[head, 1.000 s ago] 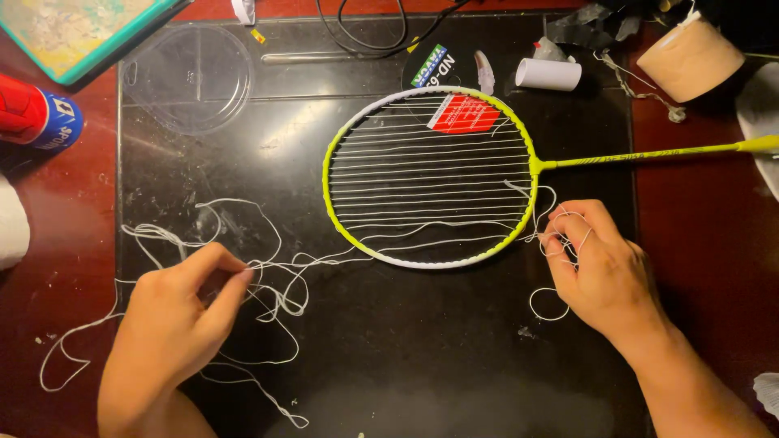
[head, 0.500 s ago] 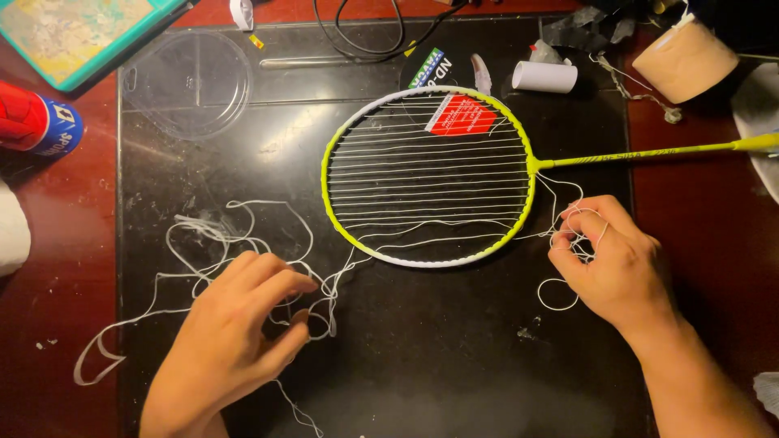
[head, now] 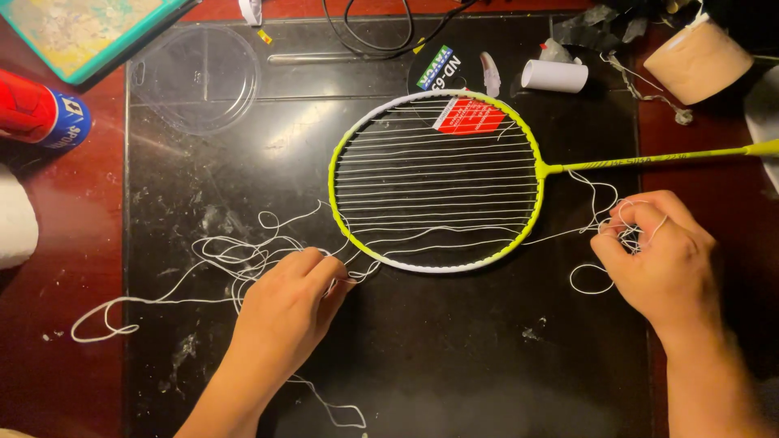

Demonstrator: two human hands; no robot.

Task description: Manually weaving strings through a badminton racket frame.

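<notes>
The left hand [head: 284, 312] is pinching white string [head: 235, 259] beside the yellow racket [head: 436, 180] frame on the black mat [head: 454, 357]; the right hand [head: 665, 259] is gripping string loops near the mat's right edge.

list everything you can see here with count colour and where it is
badminton racket: one, yellow-green frame and shaft, flat on the mat, head at centre, handle off to the right
racket string: one loose tangle, white, trailing from the frame across the mat to both hands
black mat: one, covering most of the red-brown table
clear plastic lid: one, transparent, upper left of mat
red and blue can: one, left edge
teal-rimmed board: one, top left corner
white paper roll: one, above the racket head
tan tape roll: one, top right
black cable: one, top centre
left hand: pinching string by the frame's lower left
right hand: string wound round fingers, right of frame
</notes>
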